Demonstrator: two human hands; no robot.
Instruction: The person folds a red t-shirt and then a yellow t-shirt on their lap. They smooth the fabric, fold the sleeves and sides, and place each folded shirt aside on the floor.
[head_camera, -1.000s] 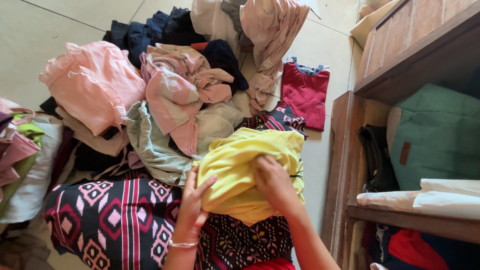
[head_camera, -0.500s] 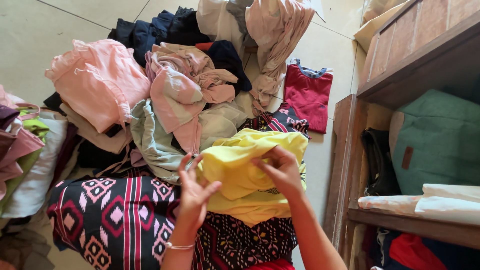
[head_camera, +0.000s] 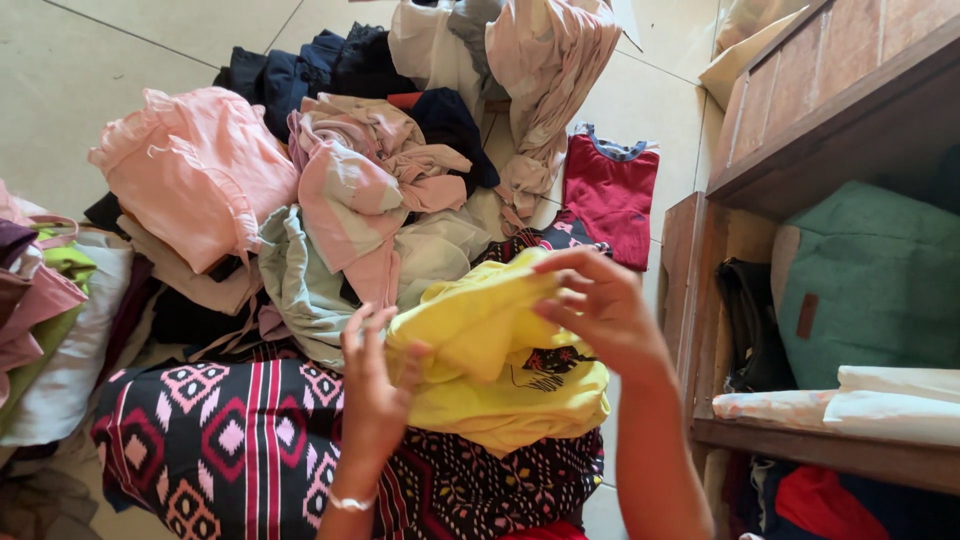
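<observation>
Both hands' fingers (head_camera: 575, 300) pinch the yellow garment (head_camera: 500, 370) between them, over patterned cloth (head_camera: 230, 440).

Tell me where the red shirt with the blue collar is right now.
In the head view, the red shirt lies flat on the floor tiles, upper right of the clothes pile, beside the wooden shelf.
</observation>
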